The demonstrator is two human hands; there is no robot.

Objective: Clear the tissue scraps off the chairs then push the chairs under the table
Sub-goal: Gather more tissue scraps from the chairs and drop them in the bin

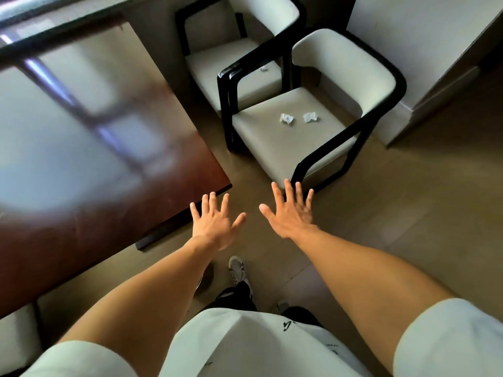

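While hands [215,227] spread, table [81,126], wall [424,42]

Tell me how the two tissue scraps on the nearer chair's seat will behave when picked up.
The two tissue scraps look crumpled and thin, so probably very light and soft, squashing under any pinch. They lie loose on the nearer chair, whose seat is smooth, so a brush may scoot them away. Unlikely to roll far.
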